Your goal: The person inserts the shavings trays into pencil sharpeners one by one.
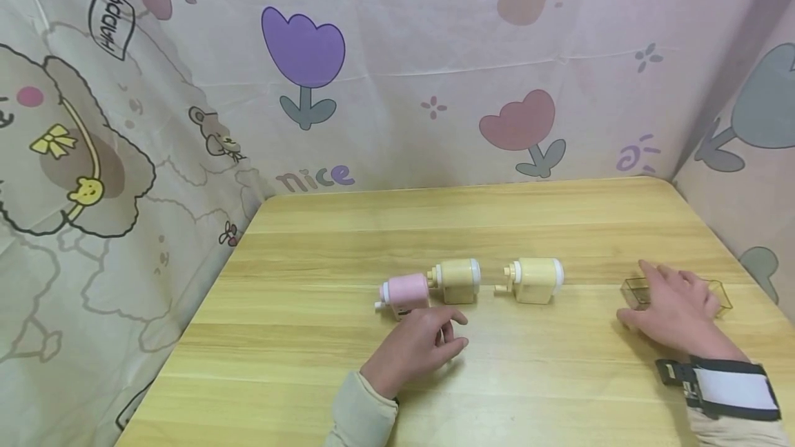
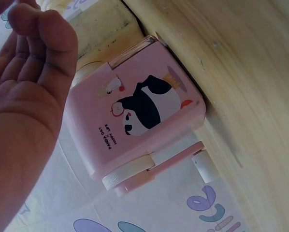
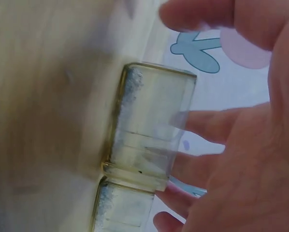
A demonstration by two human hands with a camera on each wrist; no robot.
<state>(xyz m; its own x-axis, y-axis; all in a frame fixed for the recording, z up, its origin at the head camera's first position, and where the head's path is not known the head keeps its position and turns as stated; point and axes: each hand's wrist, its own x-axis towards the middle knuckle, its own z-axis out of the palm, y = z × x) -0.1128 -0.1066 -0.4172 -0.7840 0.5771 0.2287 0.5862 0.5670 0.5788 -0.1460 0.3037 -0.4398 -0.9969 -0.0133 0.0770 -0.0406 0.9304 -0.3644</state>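
Note:
A pink hand-crank pencil sharpener [image 1: 405,287] with a panda print, seen close in the left wrist view, stands left of centre on the table. Just in front of it is my left hand [image 1: 419,343], its fingers loosely bent around nothing. Behind and to the right stand a yellow pencil sharpener [image 1: 457,276] and, farther right, a second yellow sharpener [image 1: 537,280]. My right hand [image 1: 677,309] reaches over two see-through yellowish boxes at the right, fingers spread. In the right wrist view its fingers lie behind the nearer clear box [image 3: 154,106]; grey residue clings inside both that and the other clear box [image 3: 125,205].
The wooden table [image 1: 298,247] has a rounded back edge. Printed cloth [image 1: 397,33] hangs behind it and along both sides. A strap with a white panel [image 1: 735,390] is on the right wrist.

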